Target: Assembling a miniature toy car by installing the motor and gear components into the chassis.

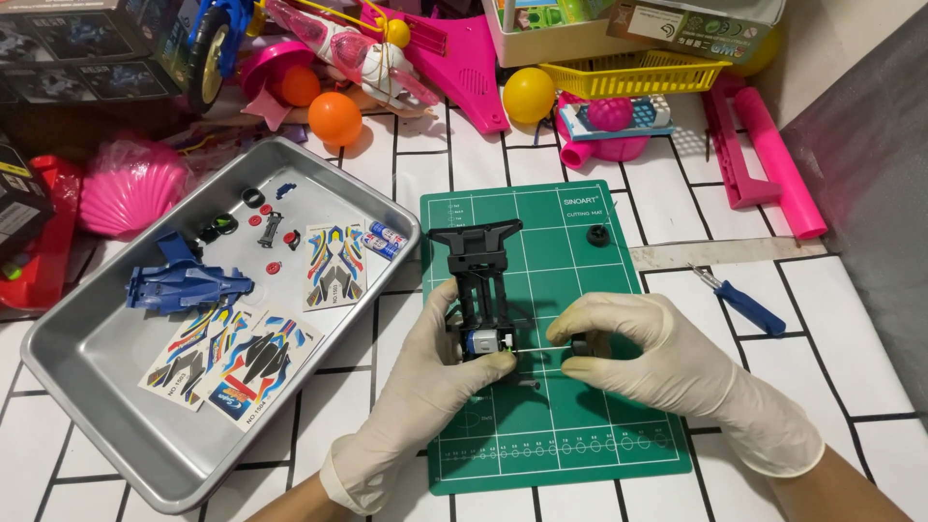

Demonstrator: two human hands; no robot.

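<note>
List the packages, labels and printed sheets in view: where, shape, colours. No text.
Sticker sheets: three in the metal tray, rectangular, white with blue, red, yellow car shapes.
Dark boxes: top left, black-blue.
Cardboard box: top right, brown with green print.
Cutting mat: centre, green, white grid, under both hands.

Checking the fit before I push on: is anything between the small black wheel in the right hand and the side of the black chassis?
Nothing visible: the right hand pinches the small black wheel just beside the black chassis, which the left hand grips.
</note>
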